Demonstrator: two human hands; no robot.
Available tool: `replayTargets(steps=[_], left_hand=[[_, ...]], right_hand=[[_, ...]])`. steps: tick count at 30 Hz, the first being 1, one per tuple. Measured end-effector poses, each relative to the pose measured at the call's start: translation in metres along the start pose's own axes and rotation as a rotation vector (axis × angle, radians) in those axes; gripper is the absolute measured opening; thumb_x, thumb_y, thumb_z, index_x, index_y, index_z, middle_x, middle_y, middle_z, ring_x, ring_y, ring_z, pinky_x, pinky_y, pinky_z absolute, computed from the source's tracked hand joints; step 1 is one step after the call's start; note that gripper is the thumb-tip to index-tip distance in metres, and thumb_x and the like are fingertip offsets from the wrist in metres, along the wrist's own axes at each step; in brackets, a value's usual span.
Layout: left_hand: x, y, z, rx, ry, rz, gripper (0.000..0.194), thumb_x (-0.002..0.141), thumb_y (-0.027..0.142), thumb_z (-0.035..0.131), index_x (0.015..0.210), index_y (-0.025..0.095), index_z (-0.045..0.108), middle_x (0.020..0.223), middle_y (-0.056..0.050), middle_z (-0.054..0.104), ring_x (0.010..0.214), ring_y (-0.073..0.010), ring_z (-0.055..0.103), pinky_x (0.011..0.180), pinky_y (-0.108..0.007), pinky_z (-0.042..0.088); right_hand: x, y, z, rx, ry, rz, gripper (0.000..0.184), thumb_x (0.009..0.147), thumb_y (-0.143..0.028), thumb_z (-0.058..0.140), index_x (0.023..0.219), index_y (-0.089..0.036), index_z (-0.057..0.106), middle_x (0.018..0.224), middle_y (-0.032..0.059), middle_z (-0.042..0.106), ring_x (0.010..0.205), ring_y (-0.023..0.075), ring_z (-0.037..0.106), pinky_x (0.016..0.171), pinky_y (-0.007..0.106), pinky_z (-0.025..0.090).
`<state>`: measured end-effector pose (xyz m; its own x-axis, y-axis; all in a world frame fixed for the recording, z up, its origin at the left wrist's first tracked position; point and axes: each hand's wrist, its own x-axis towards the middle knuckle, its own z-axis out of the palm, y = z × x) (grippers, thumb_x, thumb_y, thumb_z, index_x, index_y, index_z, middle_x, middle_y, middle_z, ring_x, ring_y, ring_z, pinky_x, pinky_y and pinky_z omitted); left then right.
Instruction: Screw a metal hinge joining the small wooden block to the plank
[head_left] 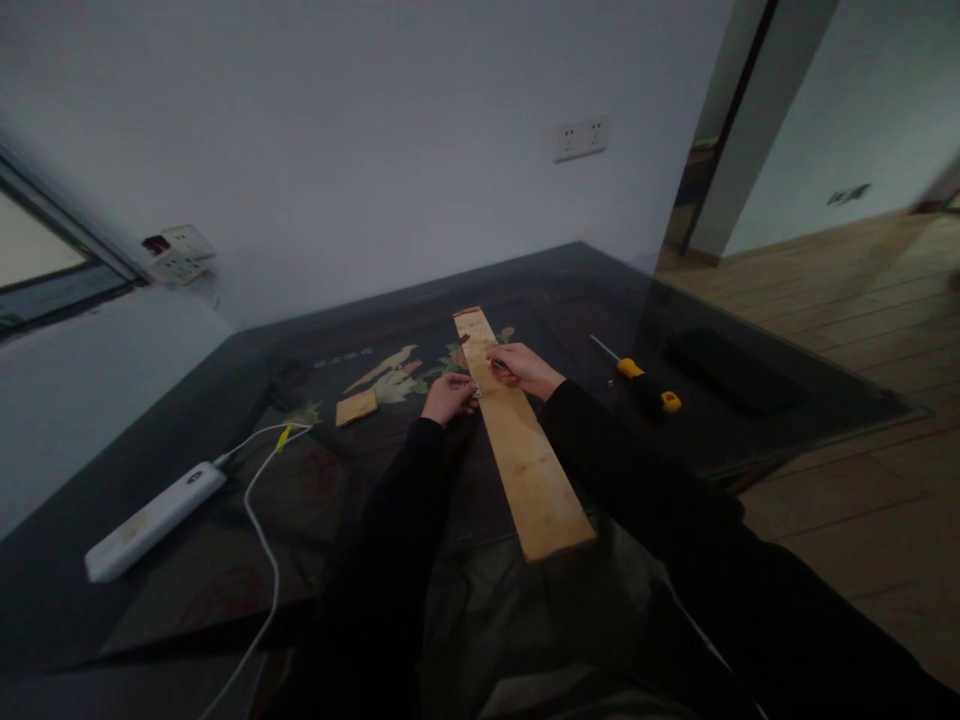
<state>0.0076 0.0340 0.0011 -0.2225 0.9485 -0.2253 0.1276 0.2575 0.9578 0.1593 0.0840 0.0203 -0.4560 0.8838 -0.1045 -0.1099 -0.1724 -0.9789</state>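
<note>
A long wooden board (525, 455) lies lengthwise on the dark table, its near end reaching over the front edge toward my lap. Beside the board's left edge, my left hand (450, 397) is closed, fingertips pinched around a small pale, shiny piece too small to name. My right hand (525, 368) rests over the board's upper half, thumb and fingers pressed together on something small and thin that I cannot make out. Right of the board lies a screwdriver (637, 380) with a yellow and black handle, a tiny metal bit near its shaft.
A small square wooden piece (356, 407) lies left of my hands. On the left, a white power strip (156, 520) trails a white cable (262, 535) across the table. A dark flat object (731, 370) sits at the right. The wall (375, 150) stands behind the table.
</note>
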Motion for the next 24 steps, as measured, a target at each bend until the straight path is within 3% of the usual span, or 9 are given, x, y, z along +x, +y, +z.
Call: replayTargets(steps=[5,9,15,19,24], left_hand=[[0.000,0.001,-0.001,-0.036,-0.002,0.034,0.017,0.080,0.011,0.069,0.087,0.013,0.054,0.062,0.001,0.061,0.048,-0.0089,0.060,0.049,-0.020,0.049],[-0.001,0.003,-0.002,-0.062,-0.006,0.101,0.011,0.082,0.008,0.062,0.088,0.013,0.055,0.064,0.001,0.061,0.053,-0.0090,0.061,0.054,-0.021,0.051],[-0.009,0.011,-0.011,-0.088,-0.035,0.126,0.018,0.077,0.012,0.068,0.091,0.014,0.057,0.071,-0.001,0.064,0.063,-0.0107,0.063,0.061,-0.024,0.054],[-0.016,0.011,-0.047,-0.052,-0.020,0.161,0.019,0.076,0.012,0.065,0.093,0.016,0.059,0.077,-0.003,0.066,0.068,-0.0123,0.065,0.062,-0.024,0.054],[-0.026,-0.004,-0.128,0.158,0.137,0.173,0.022,0.071,0.020,0.067,0.092,0.017,0.062,0.069,0.000,0.065,0.060,-0.0122,0.061,0.058,-0.023,0.050]], right_hand=[[0.004,0.003,-0.001,0.020,0.065,0.041,0.014,0.088,-0.009,0.050,0.077,-0.011,0.057,0.052,-0.0025,0.052,0.036,0.0011,0.033,0.034,0.014,0.015],[0.001,0.003,0.001,-0.055,0.025,0.024,0.015,0.087,-0.005,0.049,0.078,-0.011,0.060,0.045,-0.0067,0.043,0.035,0.0022,0.031,0.034,0.015,0.015],[-0.005,0.001,0.004,-0.147,-0.020,0.024,0.013,0.086,-0.006,0.051,0.083,-0.012,0.061,0.045,-0.0090,0.038,0.034,0.0024,0.028,0.036,0.016,0.016],[-0.006,0.000,0.006,-0.141,-0.029,0.023,0.017,0.083,-0.001,0.048,0.086,-0.013,0.059,0.046,-0.0089,0.040,0.035,0.0027,0.029,0.037,0.017,0.015],[-0.003,-0.001,0.007,-0.261,-0.092,0.009,0.024,0.077,0.003,0.049,0.091,-0.013,0.060,0.051,-0.0034,0.054,0.040,0.0062,0.044,0.040,0.018,0.031]])
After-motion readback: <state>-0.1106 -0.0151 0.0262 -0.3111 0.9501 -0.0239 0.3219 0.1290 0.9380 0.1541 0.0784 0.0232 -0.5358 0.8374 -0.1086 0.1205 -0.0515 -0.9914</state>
